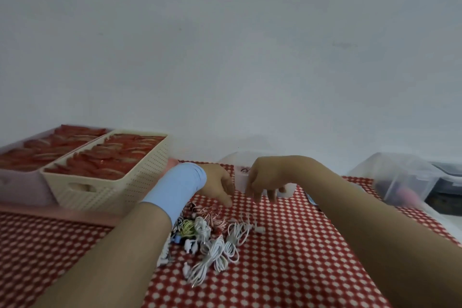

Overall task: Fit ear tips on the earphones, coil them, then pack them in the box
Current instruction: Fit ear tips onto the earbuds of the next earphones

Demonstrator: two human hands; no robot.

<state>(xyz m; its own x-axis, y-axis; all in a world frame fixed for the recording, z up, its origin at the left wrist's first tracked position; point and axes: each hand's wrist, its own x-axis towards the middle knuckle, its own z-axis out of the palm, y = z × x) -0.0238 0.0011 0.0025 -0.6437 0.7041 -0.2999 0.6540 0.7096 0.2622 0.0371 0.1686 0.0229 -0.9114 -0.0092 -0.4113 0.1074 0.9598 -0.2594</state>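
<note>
At far left, a lilac basket (17, 187) and a cream perforated basket (112, 191) are standing side by side on a pink board (82, 214), both holding red packets. Right of them, the left hand (217, 185), with a blue wrist band (177, 187) on its forearm, is hovering with its fingers pointing down at the red-and-white checked cloth (300, 257). Blur is hiding the fingertips, so it cannot be told whether they are pinching anything.

Just beneath those fingertips a red-and-white striped earphone cable (212, 211) is lying loose. Nearer the person, the pile of earphones (212, 242) is sitting on the cloth, its white coils mostly lying with their long axes running roughly away from the person.

The right hand (265, 180) is hovering just beside the left, its fingers curling downward in front of a small pale container (238, 177). No ear tip is showing, and it cannot be told whether this hand is gripping something. At far right, clear plastic tubs (400, 177) are standing against the wall.

The coming pick is likely turning on one relation: the pile is lying on the near side of both hands, closest to the left hand and partly under its forearm. That hand would probably be drawing back toward the person to take a coil
</note>
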